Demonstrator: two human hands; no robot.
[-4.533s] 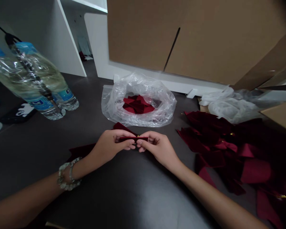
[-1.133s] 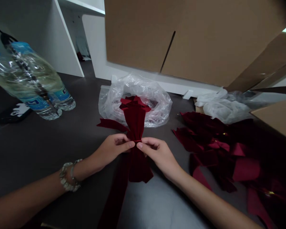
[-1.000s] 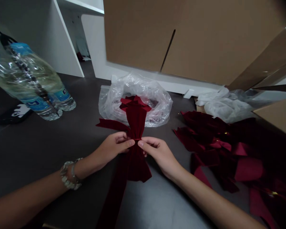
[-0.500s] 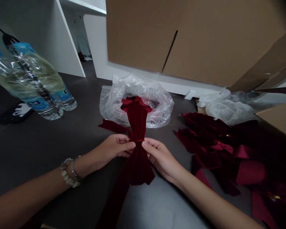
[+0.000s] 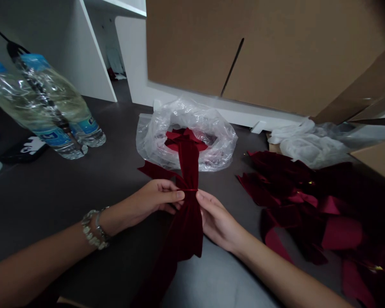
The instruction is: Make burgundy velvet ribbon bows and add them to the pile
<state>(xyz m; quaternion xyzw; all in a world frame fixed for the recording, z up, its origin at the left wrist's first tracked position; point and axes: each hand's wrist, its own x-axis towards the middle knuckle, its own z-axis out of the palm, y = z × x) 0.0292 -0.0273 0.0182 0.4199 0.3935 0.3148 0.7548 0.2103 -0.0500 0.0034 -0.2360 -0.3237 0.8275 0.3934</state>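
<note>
Between my hands, a dark red velvet ribbon [image 5: 190, 218] is gathered at its middle under a thin red tie [image 5: 188, 190]. My left hand [image 5: 165, 196], with bracelets at the wrist, pinches the gathered spot from the left. From the right, my right hand [image 5: 216, 216] pinches the same spot with thumb and finger. The ribbon's upper part stands towards an open clear plastic bag [image 5: 154, 137] holding more red ribbon pieces [image 5: 186, 136]. One forked ribbon end [image 5: 154, 170] points left, and a long tail hangs down towards me.
Several red velvet bows [image 5: 295, 201] lie piled on the right, with crumpled plastic [image 5: 311, 145] behind them. Wrapped water bottles [image 5: 54, 107] and a black phone [image 5: 25, 149] are at the left. A cardboard sheet [image 5: 263, 64] stands at the back.
The ribbon has turned and narrowed between my fingers, its lower part now hanging more to the left. The whole view has shifted slightly.
</note>
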